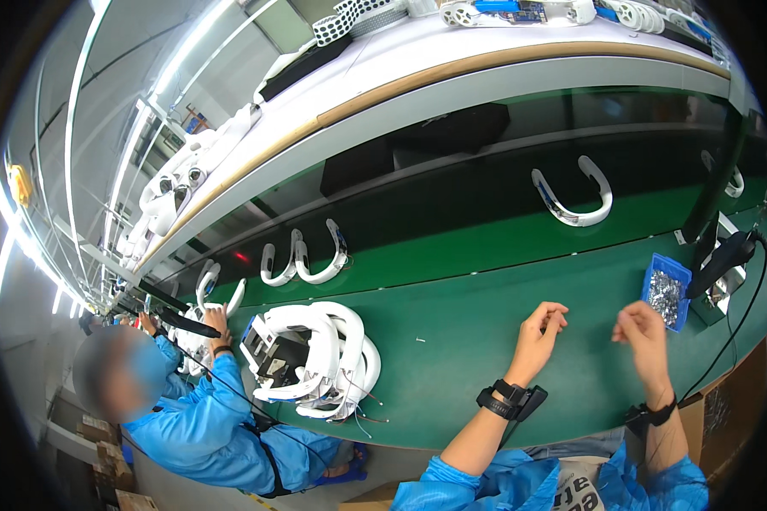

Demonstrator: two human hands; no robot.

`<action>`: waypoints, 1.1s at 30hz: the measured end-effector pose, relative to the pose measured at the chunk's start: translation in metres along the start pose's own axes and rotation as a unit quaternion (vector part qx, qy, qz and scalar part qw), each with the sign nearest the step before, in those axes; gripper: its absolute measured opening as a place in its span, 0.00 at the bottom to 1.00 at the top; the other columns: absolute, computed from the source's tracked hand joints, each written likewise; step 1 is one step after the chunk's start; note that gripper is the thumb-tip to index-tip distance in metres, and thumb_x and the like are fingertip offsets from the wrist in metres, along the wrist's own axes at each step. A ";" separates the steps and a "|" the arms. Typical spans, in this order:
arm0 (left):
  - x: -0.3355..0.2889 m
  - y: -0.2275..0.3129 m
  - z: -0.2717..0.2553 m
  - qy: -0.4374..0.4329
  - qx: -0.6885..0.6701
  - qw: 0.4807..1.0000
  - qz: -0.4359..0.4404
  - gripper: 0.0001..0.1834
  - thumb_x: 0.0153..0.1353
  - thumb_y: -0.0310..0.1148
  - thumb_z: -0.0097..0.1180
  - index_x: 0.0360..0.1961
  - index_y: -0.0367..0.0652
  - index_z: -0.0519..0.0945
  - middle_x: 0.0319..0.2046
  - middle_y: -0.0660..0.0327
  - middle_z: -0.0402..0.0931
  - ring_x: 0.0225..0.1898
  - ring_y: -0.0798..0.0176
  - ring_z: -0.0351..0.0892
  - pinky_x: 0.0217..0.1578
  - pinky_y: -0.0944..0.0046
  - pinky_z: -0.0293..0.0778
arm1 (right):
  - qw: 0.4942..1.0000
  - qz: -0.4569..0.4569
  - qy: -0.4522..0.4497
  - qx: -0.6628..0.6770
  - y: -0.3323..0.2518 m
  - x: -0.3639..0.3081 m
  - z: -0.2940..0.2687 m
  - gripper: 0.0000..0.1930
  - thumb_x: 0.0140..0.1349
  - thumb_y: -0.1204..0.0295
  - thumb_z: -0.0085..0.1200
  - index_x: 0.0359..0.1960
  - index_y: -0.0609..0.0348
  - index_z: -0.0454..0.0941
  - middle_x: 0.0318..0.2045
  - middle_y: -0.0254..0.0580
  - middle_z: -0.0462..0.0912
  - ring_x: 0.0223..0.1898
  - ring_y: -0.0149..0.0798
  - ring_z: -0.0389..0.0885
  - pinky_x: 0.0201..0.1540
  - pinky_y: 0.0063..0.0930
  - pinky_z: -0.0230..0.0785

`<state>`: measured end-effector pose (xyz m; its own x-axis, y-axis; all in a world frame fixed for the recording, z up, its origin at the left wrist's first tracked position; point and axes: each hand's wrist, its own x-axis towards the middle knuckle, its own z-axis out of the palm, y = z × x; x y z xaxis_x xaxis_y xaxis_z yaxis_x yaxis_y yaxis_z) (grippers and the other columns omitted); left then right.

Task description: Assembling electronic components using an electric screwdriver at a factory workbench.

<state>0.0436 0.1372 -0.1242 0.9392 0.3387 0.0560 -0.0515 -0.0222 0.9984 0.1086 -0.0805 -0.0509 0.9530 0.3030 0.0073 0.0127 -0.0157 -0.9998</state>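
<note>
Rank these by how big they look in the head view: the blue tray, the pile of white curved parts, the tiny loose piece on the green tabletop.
1. Pile of white curved parts, clearly largest
2. Blue tray
3. Tiny loose piece, by far the smallest

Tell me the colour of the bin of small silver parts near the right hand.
The bin is blue, best seen in the head view.

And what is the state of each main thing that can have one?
Left hand: fingers bent, nothing visibly held.
Right hand: fingers curled, contents unclear.
Blue tray: open, holding small metal parts.
Pile of white curved parts: stacked loosely, overlapping.
Tiny piece: lying loose.
Ceiling lights: lit.
</note>
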 end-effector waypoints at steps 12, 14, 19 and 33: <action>-0.004 0.007 0.006 -0.052 -0.082 0.995 0.017 0.12 0.81 0.34 0.49 0.41 0.37 0.76 0.32 0.63 0.81 0.34 0.71 0.79 0.39 0.69 0.74 | 0.980 0.088 -0.120 0.132 0.051 0.028 0.079 0.12 0.80 0.64 0.52 0.36 0.55 0.74 0.25 0.25 0.74 0.26 0.21 0.69 0.30 0.19 0.62; -0.004 0.006 0.006 -0.058 -0.072 0.996 0.008 0.12 0.81 0.34 0.49 0.40 0.37 0.76 0.32 0.63 0.81 0.33 0.70 0.80 0.38 0.68 0.74 | 0.978 0.088 -0.132 0.138 0.054 0.028 0.079 0.12 0.80 0.64 0.51 0.37 0.55 0.73 0.26 0.26 0.73 0.27 0.21 0.69 0.30 0.19 0.62; 0.000 0.005 0.005 -0.047 -0.069 0.997 0.000 0.13 0.81 0.33 0.49 0.38 0.36 0.75 0.30 0.63 0.79 0.31 0.70 0.78 0.36 0.68 0.74 | 0.974 0.083 -0.150 0.145 0.056 0.031 0.076 0.11 0.81 0.64 0.50 0.38 0.55 0.73 0.27 0.27 0.72 0.28 0.23 0.70 0.30 0.21 0.63; 0.012 -0.005 -0.038 0.052 -0.050 0.997 0.037 0.09 0.79 0.34 0.51 0.46 0.39 0.78 0.33 0.63 0.80 0.36 0.70 0.79 0.41 0.68 0.76 | 0.986 0.031 -0.150 0.065 0.053 0.040 0.065 0.07 0.79 0.71 0.50 0.39 0.58 0.74 0.28 0.30 0.77 0.30 0.24 0.74 0.33 0.20 0.67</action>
<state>0.0421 0.1766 -0.1284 0.8919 0.4346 0.1252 -0.1582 0.0405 0.9866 0.1275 -0.0074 -0.1049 0.8177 0.5742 -0.0412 -0.1010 0.0727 -0.9922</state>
